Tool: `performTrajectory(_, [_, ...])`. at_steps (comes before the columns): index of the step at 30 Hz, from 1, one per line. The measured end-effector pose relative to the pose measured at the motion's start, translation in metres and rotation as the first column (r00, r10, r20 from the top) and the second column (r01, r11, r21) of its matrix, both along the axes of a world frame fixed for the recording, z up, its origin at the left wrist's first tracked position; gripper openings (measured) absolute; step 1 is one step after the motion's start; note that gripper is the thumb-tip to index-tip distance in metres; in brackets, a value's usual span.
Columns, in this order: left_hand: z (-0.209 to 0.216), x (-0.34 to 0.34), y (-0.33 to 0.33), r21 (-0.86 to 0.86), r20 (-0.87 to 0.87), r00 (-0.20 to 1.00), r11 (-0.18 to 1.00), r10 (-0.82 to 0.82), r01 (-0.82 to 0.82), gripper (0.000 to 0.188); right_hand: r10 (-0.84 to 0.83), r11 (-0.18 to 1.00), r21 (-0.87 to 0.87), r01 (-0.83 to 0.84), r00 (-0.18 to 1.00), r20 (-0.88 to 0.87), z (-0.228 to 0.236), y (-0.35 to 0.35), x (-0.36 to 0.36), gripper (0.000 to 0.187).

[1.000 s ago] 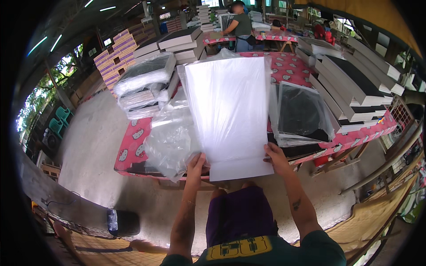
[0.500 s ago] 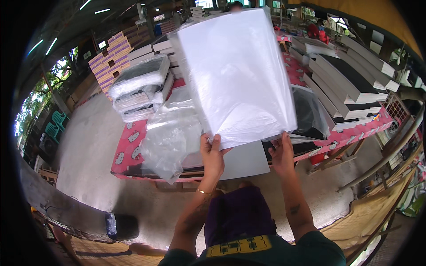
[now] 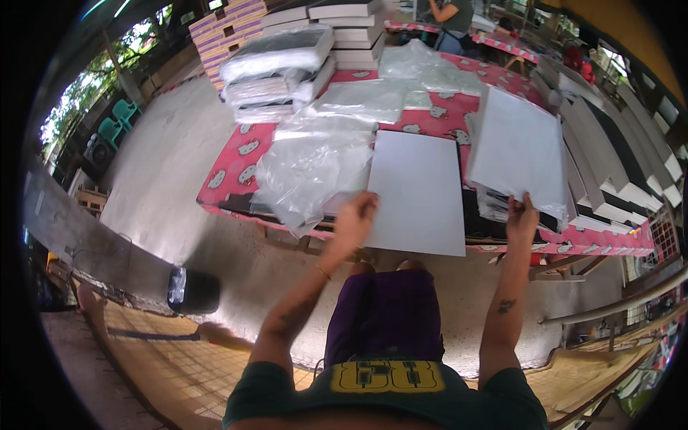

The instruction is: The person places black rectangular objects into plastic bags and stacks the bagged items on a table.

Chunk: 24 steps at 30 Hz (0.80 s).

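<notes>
1. Where the right hand (image 3: 523,215) meets the bagged white sheet (image 3: 517,140), thumb and fingers pinch its lower edge.
2. Bagged white sheet: at the right part of the pink-covered table (image 3: 223,175), over a pile of wrapped things (image 3: 493,204); its right edge lies near the thick books (image 3: 609,150).
3. Left hand (image 3: 356,218): fingers curled inward, blurred, beside the left edge of the white board (image 3: 417,193); whether they touch it, I cannot tell.
4. White board: flat, its lower edge reaching the table's front edge; a strip of cloth and dark surface separates it from the bagged sheet.
5. Clear plastic bags (image 3: 315,161): spread close along the board's left edge, one corner draped over the table's front.
6. Wrapped stack (image 3: 276,72): at the table's left edge, beyond the bags.
7. Floor (image 3: 154,161): pale walking room along the table's left side.
8. Co-worker (image 3: 456,21): well apart, past the table's far end.
</notes>
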<state>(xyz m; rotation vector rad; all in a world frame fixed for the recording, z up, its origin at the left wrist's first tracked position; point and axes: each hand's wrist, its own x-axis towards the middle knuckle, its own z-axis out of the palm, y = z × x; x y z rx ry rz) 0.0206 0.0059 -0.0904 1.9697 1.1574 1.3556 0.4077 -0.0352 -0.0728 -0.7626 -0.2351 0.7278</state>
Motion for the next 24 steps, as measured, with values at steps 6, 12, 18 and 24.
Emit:
performTrajectory(6, [0.002, -0.097, 0.056, 0.256, -0.463, 0.777, 0.903, 0.427, -0.344, 0.031, 0.006, 0.998, -0.070, -0.004, 1.000, 0.031, -0.021, -0.002, 0.039, 0.023])
performTrajectory(12, [-0.004, -0.100, 0.060, 0.095, -0.460, 0.796, 0.913, 0.394, -0.397, 0.018, 0.111, 0.986, -0.143, -0.083, 0.973, 0.203, -0.010, -0.051, -0.088, 0.050])
performTrajectory(18, [0.063, -0.026, 0.030, -0.432, 0.413, 0.909, 0.890, 0.051, 0.146, 0.026, 0.709, 0.644, -0.239, -0.727, 0.449, 0.544, -0.014, -0.023, -0.271, 0.045])
performTrajectory(24, [0.065, -0.012, -0.008, -0.212, 0.236, 0.969, 0.969, -0.078, 0.129, 0.037, 0.786, 0.615, 0.002, -0.789, 0.613, 0.079, 0.009, -0.003, -0.253, 0.022])
